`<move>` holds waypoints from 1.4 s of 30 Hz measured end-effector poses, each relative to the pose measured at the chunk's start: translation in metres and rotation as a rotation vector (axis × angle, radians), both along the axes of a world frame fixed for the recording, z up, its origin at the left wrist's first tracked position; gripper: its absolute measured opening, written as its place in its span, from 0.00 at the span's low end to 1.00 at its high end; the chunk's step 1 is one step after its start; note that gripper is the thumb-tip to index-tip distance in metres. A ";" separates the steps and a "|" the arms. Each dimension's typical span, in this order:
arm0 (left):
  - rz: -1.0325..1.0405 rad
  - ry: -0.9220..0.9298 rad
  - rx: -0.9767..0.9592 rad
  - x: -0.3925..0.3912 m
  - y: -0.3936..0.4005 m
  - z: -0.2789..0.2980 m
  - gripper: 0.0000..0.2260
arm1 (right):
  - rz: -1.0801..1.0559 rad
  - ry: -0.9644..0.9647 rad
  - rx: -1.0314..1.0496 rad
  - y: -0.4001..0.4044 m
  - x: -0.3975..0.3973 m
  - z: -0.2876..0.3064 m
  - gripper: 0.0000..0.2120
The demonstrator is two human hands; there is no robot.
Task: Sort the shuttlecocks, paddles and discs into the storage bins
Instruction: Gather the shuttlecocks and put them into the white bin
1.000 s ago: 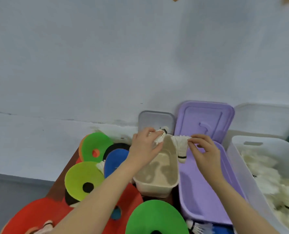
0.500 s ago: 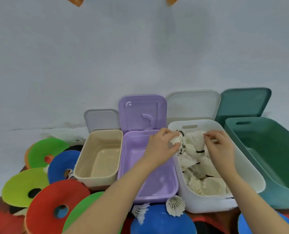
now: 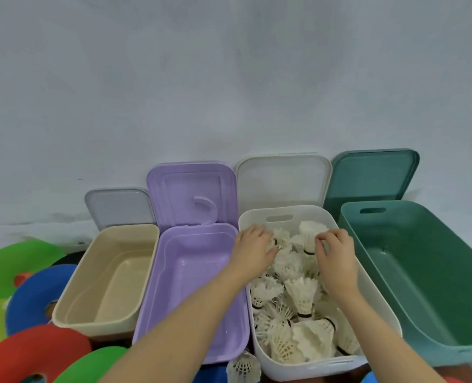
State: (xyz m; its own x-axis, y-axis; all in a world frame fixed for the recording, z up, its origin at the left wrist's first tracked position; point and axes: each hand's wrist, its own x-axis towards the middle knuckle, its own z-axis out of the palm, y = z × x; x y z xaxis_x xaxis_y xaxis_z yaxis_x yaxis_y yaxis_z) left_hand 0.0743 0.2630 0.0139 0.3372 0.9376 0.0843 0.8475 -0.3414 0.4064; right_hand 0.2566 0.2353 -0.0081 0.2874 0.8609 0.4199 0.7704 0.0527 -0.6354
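A white bin [image 3: 373,297] holds several white feather shuttlecocks [image 3: 301,294]. Both my hands are over its far end. My left hand [image 3: 252,251] is at the bin's left rim, thumb and fingers curled round a shuttlecock [image 3: 281,235]. My right hand [image 3: 337,258] pinches the feathers of another shuttlecock [image 3: 309,233] with curled fingertips. One loose shuttlecock [image 3: 243,366] lies in front of the purple bin [image 3: 152,294]. A beige bin [image 3: 72,297] and the purple bin show bare floors. Round discs with centre holes lie at the left: green [image 3: 14,261], blue [image 3: 33,294], red [image 3: 36,349].
A large dark green bin [image 3: 422,272] stands at the right. Four lids lean against the wall behind the bins: grey [image 3: 119,207], purple [image 3: 190,194], white [image 3: 283,181], green [image 3: 373,175]. Another green disc [image 3: 91,363] lies at the front left.
My view has swung right, from the beige and purple bins to the whole row. Both hands carried their shuttlecocks rightward and lowered them into the white bin.
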 end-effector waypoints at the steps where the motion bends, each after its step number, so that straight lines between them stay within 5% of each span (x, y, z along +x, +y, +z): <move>1: -0.015 0.065 0.000 -0.001 0.001 -0.005 0.18 | 0.031 -0.023 -0.041 0.003 0.000 -0.003 0.08; 7: 0.001 0.106 -0.016 -0.016 -0.004 -0.011 0.17 | 0.255 -0.185 -0.400 0.003 0.006 -0.018 0.19; 12: 0.028 0.125 0.047 -0.030 -0.023 0.012 0.19 | 0.192 -0.229 -0.204 -0.011 0.000 0.000 0.14; 23: 0.111 0.157 0.231 -0.105 -0.089 0.055 0.20 | 0.402 -0.251 0.011 -0.051 -0.082 0.044 0.11; 42: 0.443 0.107 0.135 -0.355 -0.134 0.024 0.18 | 0.687 -0.128 -0.106 -0.055 -0.333 0.032 0.08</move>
